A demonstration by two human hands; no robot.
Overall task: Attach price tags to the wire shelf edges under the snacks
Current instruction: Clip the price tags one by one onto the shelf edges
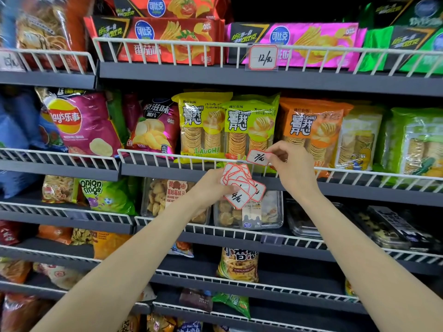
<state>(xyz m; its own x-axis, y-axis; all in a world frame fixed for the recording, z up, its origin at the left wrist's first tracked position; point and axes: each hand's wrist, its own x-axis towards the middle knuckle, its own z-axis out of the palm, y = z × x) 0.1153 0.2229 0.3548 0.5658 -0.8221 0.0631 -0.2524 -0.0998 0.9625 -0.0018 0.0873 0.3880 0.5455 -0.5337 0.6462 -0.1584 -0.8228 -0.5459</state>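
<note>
Setting: a shop rack of dark shelves, each fronted by a white wire shelf edge [191, 161], packed with bagged snacks.
Right hand: the right hand [291, 165] is raised to the wire edge of the middle shelf, fingertips pinched on the right end of a single price tag [258, 157].
Single tag: white with a red border, handwritten "7", held against the top wire just below a yellow-green crisp bag [251, 125] and beside an orange crisp bag [311, 125].
Left hand: the left hand [211, 188] sits lower and just left of the right hand, closed around a fanned stack of price tags [241, 184]; the front tag reads "4".
Tag already hung: a tag marked "12" [263, 58] hangs on the wire edge of the shelf above, in front of a pink crisp box [311, 41].
Below: clear cookie tubs [167, 200] stand on the next shelf down, partly hidden behind the left hand and its stack.
</note>
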